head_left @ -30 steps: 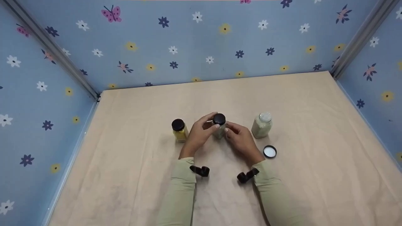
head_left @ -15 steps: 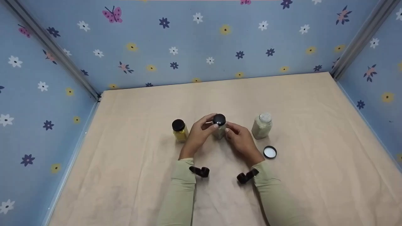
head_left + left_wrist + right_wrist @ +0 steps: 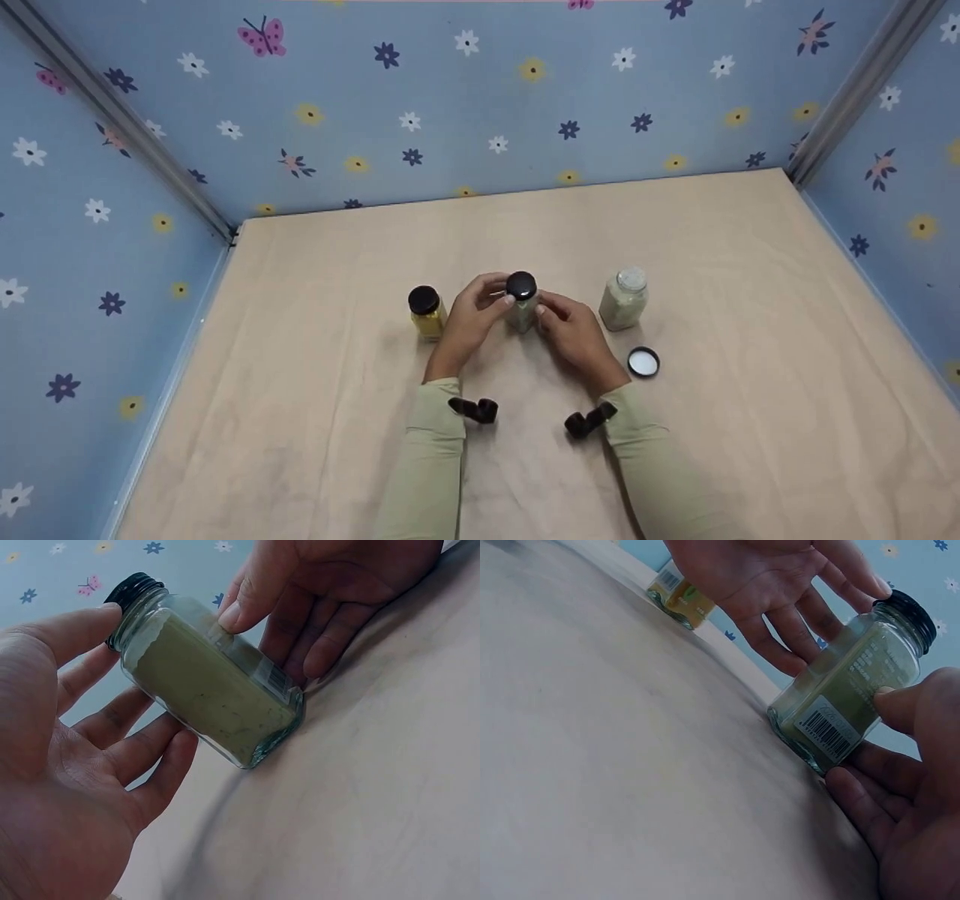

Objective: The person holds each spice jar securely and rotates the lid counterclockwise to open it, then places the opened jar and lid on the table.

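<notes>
Mid-table, a square glass spice jar (image 3: pixel 210 690) of green powder stands upright with a black screw lid (image 3: pixel 521 285) on it. My left hand (image 3: pixel 466 322) pinches that lid between thumb and forefinger, its other fingers spread beside the jar wall. Low on the jar's other side, my right hand (image 3: pixel 577 331) grips the glass, thumb on the near face and fingers behind, close to the barcode label (image 3: pixel 829 729). To the left is a black-capped jar of yellow powder (image 3: pixel 429 322). A jar of pale green contents (image 3: pixel 624 304), its black lid off, stands to the right.
A loose black lid (image 3: pixel 643 363) lies with its white inside up, near the right wrist. Beige cloth (image 3: pixel 300 420) covers the table. Blue patterned walls (image 3: pixel 450 90) rise at the back and both sides.
The left fingers have drawn back slightly at the far side of the lid. The right hand keeps its grip, and the jars stay in place.
</notes>
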`<state>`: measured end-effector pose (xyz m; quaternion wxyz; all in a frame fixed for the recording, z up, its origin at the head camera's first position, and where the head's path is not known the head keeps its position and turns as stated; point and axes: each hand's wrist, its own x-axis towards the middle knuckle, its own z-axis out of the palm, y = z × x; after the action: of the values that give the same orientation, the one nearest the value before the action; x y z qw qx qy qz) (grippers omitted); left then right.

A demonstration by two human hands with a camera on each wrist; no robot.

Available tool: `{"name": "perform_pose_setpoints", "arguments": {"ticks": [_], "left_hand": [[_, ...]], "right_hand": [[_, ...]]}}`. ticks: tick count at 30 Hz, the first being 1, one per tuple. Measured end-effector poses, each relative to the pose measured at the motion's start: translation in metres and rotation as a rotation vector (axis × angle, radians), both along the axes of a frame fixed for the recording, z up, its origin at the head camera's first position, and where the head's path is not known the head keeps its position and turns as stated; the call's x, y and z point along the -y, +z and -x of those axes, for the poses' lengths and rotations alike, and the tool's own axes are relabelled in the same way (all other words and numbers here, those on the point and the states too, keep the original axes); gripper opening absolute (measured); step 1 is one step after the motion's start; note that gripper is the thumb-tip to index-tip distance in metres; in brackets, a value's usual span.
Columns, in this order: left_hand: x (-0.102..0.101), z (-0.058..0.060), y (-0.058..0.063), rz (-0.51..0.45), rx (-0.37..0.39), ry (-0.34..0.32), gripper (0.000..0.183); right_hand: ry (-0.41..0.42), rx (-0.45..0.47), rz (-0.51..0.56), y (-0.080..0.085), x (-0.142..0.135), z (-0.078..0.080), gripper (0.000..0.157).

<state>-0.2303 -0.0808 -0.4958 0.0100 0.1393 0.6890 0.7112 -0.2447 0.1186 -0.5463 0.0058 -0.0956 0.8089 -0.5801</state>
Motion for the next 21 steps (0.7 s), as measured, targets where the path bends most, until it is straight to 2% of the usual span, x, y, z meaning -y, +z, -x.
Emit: {"name": "perform_pose_setpoints", "arguments": {"ticks": [13,21], "left_hand": [[-0.001,-0.001,0.005,0.071,0.017,-0.028,0.048],[-0.001,0.014,-0.022,0.149,0.030,-0.016,0.055]], "right_hand": [[0.011,-0.001,0.032,0.001,0.000,0.000,0.033],[0.006,0.006,0.007,0.001,0.000,-0.001,0.033]]}}
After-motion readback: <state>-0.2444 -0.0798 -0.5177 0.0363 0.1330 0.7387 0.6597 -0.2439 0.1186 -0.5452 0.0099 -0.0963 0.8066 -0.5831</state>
